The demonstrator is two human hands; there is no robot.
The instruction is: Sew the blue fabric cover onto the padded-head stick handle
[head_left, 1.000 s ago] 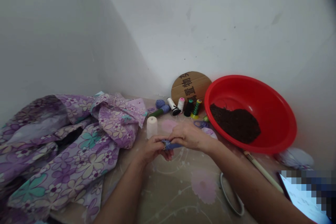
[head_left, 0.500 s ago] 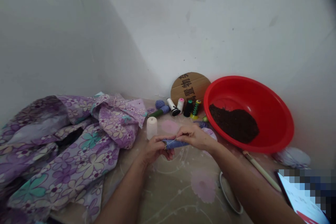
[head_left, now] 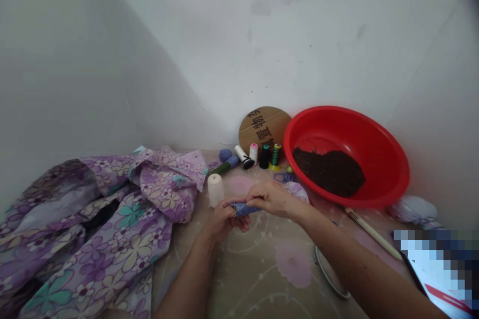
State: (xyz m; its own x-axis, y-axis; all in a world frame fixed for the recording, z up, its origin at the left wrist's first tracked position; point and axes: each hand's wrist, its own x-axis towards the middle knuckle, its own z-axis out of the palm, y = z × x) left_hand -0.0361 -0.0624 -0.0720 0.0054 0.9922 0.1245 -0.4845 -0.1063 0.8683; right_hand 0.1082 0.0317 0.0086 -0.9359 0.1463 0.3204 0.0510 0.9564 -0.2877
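Observation:
A small blue roll (head_left: 243,209) with pale thread across it lies between my hands above the table. My left hand (head_left: 223,219) is closed around its left end, thumb on top and fingers beneath. My right hand (head_left: 270,198) pinches at the upper right part of the roll, where the thread lies; the fingertips partly cover it. A white thread cone (head_left: 215,191) stands just behind my left hand. Beyond my hands are a white spool (head_left: 253,153), a black spool (head_left: 265,156) and a green spool on a yellow base (head_left: 276,157).
Floral cloth (head_left: 123,214) is heaped at the left. A red basin (head_left: 385,159) holding dark material is at the right, beside a cardboard disc (head_left: 264,127). A pale stick (head_left: 374,234), a metal ring (head_left: 329,279) and a lit screen (head_left: 430,264) lie at the lower right.
My right hand has shifted slightly left and now covers more of the roll. The camera view has turned slightly, so the basin and disc appear further left.

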